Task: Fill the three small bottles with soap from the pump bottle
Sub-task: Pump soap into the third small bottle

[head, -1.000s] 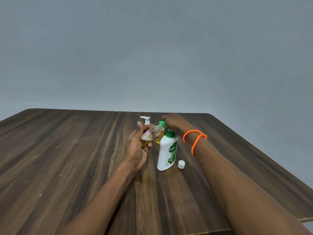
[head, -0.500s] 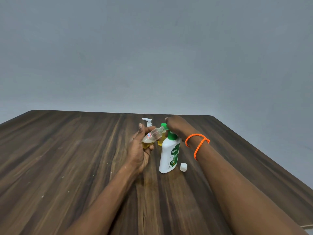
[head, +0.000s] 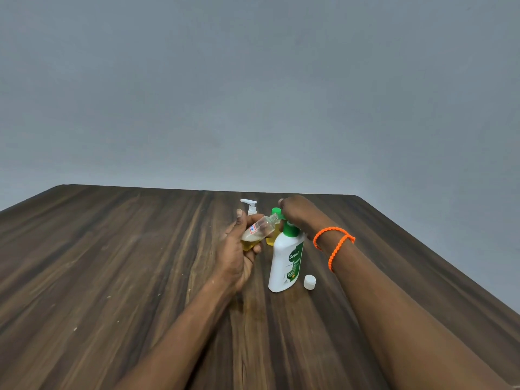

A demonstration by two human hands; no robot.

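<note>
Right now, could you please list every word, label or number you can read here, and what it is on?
"Dettol": green label of the white pump bottle.
Smaller print below it on that label: too small to read.
Red and blue sticker on the small clear bottle held in the left hand: blurred, unreadable.

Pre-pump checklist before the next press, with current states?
1. Left hand grips the small clear bottle, tilted: ok.
2. Clear bottle's open neck sits at the white pump bottle's green spout: ok; exact alignment cannot tell.
3. Right hand rests on the pump head: ok.
4. Pump bottle upright on the dark wooden table: ok.
5. Clear bottle holds yellow soap only in its lower part, so room is left: ok.
6. White cap lies on the table beside the pump bottle, clear of both hands: ok.
</note>
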